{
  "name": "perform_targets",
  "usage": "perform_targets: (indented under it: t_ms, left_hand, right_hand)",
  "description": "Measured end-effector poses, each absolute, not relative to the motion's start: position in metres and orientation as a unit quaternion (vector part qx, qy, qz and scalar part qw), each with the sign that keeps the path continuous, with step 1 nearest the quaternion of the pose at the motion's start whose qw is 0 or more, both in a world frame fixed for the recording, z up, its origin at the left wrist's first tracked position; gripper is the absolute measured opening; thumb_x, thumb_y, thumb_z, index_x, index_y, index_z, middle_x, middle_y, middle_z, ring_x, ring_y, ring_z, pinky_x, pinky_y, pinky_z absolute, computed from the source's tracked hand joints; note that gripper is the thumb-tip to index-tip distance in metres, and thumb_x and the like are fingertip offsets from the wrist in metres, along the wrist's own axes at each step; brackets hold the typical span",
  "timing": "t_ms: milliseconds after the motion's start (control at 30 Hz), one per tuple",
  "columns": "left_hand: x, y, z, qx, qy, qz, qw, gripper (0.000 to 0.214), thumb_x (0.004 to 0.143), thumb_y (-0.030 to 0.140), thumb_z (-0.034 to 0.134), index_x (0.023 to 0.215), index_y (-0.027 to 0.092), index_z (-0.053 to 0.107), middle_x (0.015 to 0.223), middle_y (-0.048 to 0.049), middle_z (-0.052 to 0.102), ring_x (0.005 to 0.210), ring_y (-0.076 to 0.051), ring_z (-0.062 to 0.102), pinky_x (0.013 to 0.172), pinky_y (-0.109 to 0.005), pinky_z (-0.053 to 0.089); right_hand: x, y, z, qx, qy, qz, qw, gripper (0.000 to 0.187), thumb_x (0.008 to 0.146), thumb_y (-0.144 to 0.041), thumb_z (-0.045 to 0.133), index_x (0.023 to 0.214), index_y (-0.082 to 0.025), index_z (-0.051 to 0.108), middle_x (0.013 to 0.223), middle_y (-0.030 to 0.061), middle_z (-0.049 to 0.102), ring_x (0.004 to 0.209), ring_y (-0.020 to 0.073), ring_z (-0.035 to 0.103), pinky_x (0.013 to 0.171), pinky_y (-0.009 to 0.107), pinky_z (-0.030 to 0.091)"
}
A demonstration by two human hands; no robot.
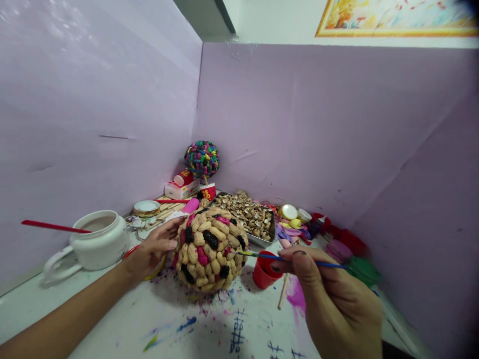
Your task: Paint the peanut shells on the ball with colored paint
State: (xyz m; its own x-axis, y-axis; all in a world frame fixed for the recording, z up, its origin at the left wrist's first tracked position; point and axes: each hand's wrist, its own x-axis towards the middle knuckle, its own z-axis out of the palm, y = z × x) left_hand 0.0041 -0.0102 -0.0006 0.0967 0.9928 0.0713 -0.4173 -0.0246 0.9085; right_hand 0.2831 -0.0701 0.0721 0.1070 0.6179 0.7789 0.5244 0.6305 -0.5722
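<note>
A ball covered in peanut shells [209, 249], some painted black and pink, rests on the paint-stained table. My left hand [155, 247] cups its left side, fingers curled against the shells. My right hand [329, 294] pinches a thin blue paintbrush [299, 260], whose tip touches the ball's right side. A small red cup [264, 271] stands just behind the brush, between the ball and my right hand.
A white jug [95, 242] with a red stick stands at the left. Behind are a metal tray of peanut shells [249, 214], a finished multicoloured shell ball [202, 158], small boxes, paint lids and pots [337, 239] at the right. Purple partition walls enclose the table.
</note>
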Motion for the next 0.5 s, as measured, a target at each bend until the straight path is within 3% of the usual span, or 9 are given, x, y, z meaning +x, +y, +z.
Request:
perform_targets:
  t_ms: [500]
  left_hand:
    - [0.0038,-0.01,-0.0006,0.42,0.362,0.581,0.595,0.046,0.057,0.02,0.073,0.102,0.027,0.074,0.127,-0.0045,0.07,0.134,-0.036,0.047,0.106,-0.044,0.043]
  right_hand:
    - [0.2822,-0.0683,0.0689,-0.489,-0.602,0.052,0.629,0.027,0.085,-0.045,0.065,0.078,-0.021,0.078,0.065,0.0037,0.077,0.053,0.0185,0.073,0.051,0.025,0.06]
